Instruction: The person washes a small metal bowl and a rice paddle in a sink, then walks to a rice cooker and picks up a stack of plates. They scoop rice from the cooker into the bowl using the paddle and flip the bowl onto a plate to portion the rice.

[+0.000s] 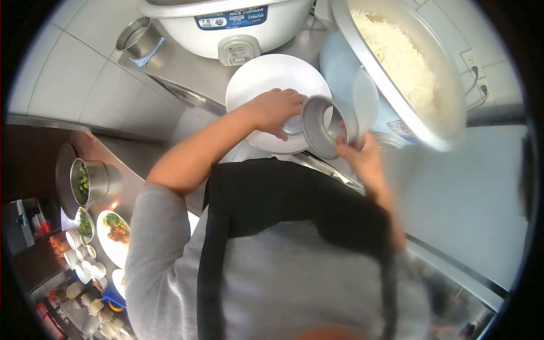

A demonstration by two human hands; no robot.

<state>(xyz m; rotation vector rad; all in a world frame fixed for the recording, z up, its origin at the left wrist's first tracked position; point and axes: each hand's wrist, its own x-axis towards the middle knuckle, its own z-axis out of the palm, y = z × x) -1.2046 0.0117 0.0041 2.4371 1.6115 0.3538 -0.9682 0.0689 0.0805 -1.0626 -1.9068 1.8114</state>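
I have the grey metal cup [314, 133] over the right side of the white plate [249, 82], tipped so its mouth faces the left hand [276, 112]; a pale patch shows inside, can't tell if that is rice or a gap through to the plate; right hand [364, 157] is closed on the cup's side, thumb near the rim; a whitish paddle [365, 99], blurred, rises just above that hand, handle hidden; left hand is low over the plate, fingers curved down by a small shiny round piece [293, 126], mostly covered, so I can't tell whether they grip it.

Farther out: pale blue tub [339, 73] right of the plate, well filled with white rice [396, 56]; white rice cooker [184, 31] behind the plate, inside out of my view; small steel pot [148, 35] left of it on the counter, contents unclear, blue cloth [148, 54] against its base; on the lower-left worktop, deep steel pot [97, 181] with green round pieces inside, oval dish of leafy greens [85, 224], large plate with brown food and greens [116, 229], stacked small white bowls [72, 239].
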